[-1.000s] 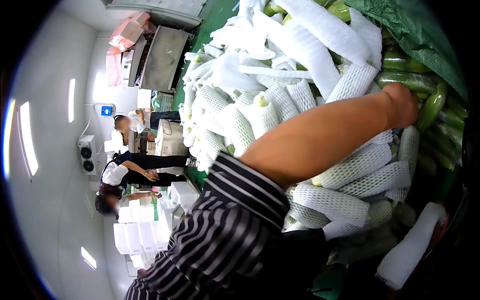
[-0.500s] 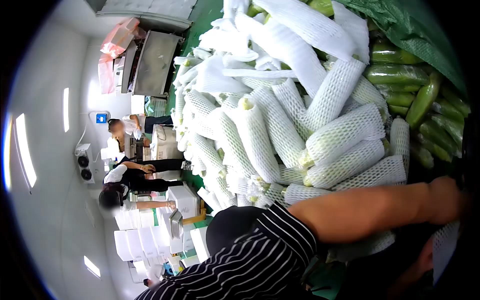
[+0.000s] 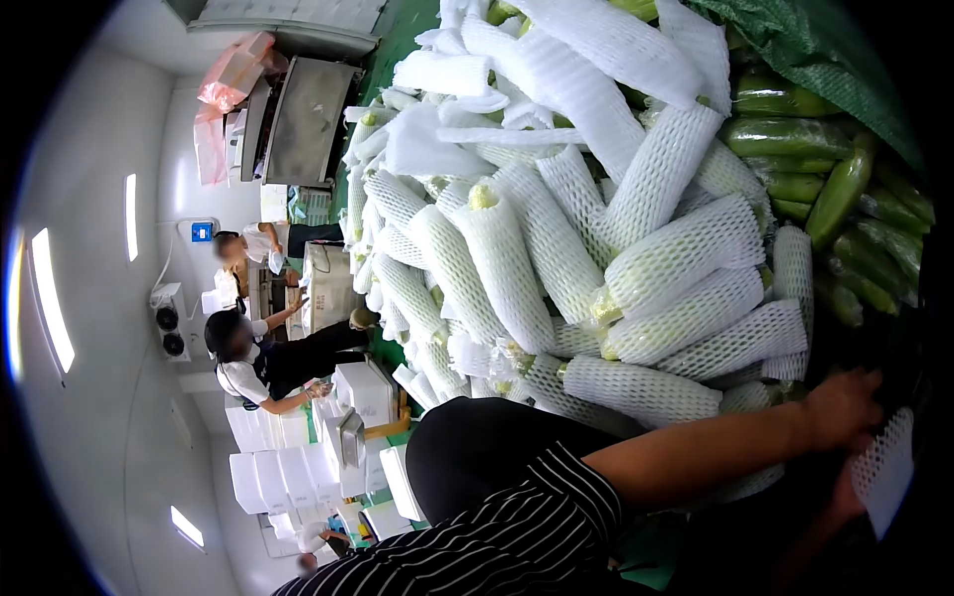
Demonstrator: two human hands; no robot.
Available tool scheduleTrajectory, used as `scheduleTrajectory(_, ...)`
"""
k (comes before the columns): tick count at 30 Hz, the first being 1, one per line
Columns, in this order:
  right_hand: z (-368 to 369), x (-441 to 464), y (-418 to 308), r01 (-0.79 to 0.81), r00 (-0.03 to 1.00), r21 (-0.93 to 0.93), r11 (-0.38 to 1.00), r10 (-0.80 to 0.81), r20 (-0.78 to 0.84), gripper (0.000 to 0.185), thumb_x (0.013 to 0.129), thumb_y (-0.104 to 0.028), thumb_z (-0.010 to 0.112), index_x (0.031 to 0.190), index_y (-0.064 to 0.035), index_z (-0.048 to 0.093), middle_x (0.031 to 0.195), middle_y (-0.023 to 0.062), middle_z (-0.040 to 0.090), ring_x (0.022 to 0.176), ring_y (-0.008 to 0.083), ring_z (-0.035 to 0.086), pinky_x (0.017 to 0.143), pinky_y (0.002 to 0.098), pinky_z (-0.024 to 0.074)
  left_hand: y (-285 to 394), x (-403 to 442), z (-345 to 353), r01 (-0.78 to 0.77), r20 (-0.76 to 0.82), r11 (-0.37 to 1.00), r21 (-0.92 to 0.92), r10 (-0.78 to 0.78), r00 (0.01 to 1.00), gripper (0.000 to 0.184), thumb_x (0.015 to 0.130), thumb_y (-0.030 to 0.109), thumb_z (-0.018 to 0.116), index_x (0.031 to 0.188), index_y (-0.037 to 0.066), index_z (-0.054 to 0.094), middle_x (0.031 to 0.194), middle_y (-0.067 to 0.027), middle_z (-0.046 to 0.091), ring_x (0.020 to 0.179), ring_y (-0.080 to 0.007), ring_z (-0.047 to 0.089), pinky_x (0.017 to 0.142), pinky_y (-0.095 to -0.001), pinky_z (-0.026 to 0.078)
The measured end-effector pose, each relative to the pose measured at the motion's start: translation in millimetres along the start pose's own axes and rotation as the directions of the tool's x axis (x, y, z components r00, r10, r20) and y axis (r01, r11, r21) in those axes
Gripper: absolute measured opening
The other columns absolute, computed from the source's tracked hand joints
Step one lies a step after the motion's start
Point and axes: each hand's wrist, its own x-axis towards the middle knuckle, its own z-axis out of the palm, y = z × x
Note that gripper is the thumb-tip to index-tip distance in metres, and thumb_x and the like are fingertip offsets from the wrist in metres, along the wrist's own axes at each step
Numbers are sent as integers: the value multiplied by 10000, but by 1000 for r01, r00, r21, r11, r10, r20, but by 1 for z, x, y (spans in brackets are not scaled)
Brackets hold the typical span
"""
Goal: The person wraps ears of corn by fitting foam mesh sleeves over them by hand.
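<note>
My left hand (image 3: 840,405) reaches out of a black-and-white striped sleeve (image 3: 497,531) to the shadowy right side of the view. Its fingers are dim and smeared, so their grip is hard to read. Close below it, my right hand (image 3: 847,489) is partly in shadow and pinches a white foam net sleeve (image 3: 884,472). A large pile of long green vegetables in white foam nets (image 3: 641,387) lies beside my left forearm. Bare green vegetables in clear film (image 3: 790,149) lie in the green woven sack (image 3: 825,60) at upper right.
The view is turned sideways. A black-clothed knee (image 3: 477,452) sits beside the pile. Flat empty foam nets (image 3: 586,89) lie on top. Beyond are co-workers (image 3: 263,363), white foam boxes (image 3: 273,482), a scale (image 3: 350,440) and a steel table (image 3: 308,124).
My left hand has drawn back leftward from the right edge, uncovering more of the foam net in my right hand. A co-worker behind has turned and shifted stance.
</note>
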Motion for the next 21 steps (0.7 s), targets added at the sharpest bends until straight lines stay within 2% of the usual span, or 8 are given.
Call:
scheduleTrajectory(2,25,-10,-23,-11,997,533,846,53,-64,529,1071,-285,432,1531,-34,360,1572,128,415,1403,302,446,1191,441,329,-6,-4,20,44,-3,998,-49,-44,999,158,759,209,738,895,127,741,1129,-173,602,1080,-338,578,930,-452,490)
scheduleTrajectory(3,25,-9,-27,-1,996,489,872,47,-81,530,1071,-287,434,1531,-35,362,1571,127,417,1402,301,447,1189,439,331,-12,-6,34,-20,-57,999,-32,18,998,161,755,212,740,891,125,739,1127,-174,600,1086,-344,569,947,-456,474)
scheduleTrajectory(5,23,-7,-22,-8,992,126,992,24,-123,530,1070,-290,438,1530,-37,366,1568,125,421,1399,297,450,1185,435,336,-20,-12,47,-140,-158,990,9,140,977,168,746,218,745,882,121,735,1122,-175,597,1100,-357,549,982,-464,442)
scheduleTrajectory(8,29,-5,-5,-62,985,-106,992,43,-166,530,1070,-294,445,1529,-39,371,1564,122,426,1395,292,453,1179,429,342,-9,-13,45,-66,-140,981,-182,40,989,180,736,194,740,887,99,718,1128,-172,587,1131,-371,516,1031,-461,392)
scheduleTrajectory(11,37,-4,7,-102,980,-178,979,69,-184,531,1069,-298,451,1527,-41,376,1560,119,431,1392,287,456,1172,423,348,19,-18,18,205,27,912,-355,-209,977,213,746,174,747,928,72,704,1185,-175,576,1151,-376,510,1023,-457,397)
scheduleTrajectory(17,47,-5,21,-155,972,-229,961,107,-207,532,1068,-307,463,1525,-45,387,1551,114,442,1384,277,463,1160,410,361,0,-23,63,168,-108,591,-789,-402,909,180,940,182,677,1060,48,678,1270,-146,555,1188,-285,514,994,-388,430)
scheduleTrajectory(20,51,-5,30,-181,968,-241,953,129,-213,533,1067,-312,469,1523,-47,393,1547,111,447,1380,272,466,1154,404,367,-2,-31,74,78,-30,189,-979,-512,859,203,1021,186,581,1132,27,643,1278,-125,562,1177,-222,526,995,-343,437)
scheduleTrajectory(21,52,-5,33,-190,967,-245,951,137,-216,533,1067,-313,471,1523,-48,394,1546,110,449,1378,270,467,1152,402,370,-5,-34,75,137,7,176,-975,-589,808,222,1030,195,567,1153,21,630,1259,-128,578,1158,-217,538,989,-347,442)
